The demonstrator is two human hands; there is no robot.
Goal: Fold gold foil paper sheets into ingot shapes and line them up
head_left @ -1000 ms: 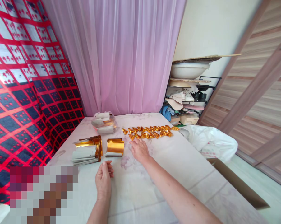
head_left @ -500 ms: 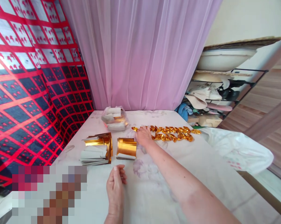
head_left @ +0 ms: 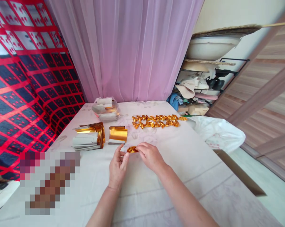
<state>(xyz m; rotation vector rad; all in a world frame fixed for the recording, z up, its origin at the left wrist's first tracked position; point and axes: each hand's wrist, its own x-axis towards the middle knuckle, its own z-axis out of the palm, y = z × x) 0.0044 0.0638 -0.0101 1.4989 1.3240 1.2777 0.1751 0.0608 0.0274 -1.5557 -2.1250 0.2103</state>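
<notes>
My right hand (head_left: 150, 155) pinches the right end of a small folded gold foil paper piece (head_left: 132, 149) just above the table. My left hand (head_left: 118, 164) is at the piece's left end, thumb and fingers apart; whether its thumb touches the foil I cannot tell. Beyond the hands lies a flat stack of gold foil sheets (head_left: 118, 134), curling at its edges. To its left is a larger stack of foil sheets (head_left: 85, 138), some with the pale side up. Two rows of folded gold pieces (head_left: 156, 121) lie at the far right of the table.
A clear plastic bag (head_left: 106, 108) of more sheets stands at the table's back left. White plastic (head_left: 221, 132) bulges beside the right edge, above a cardboard box edge (head_left: 239, 171). A loaded shelf rack (head_left: 204, 78) stands back right. A pixelated patch hides the table's left front.
My right hand has come back from the rows towards me, now with a folded gold piece in it. My left hand has moved up to meet it and spread its fingers. The view has shifted.
</notes>
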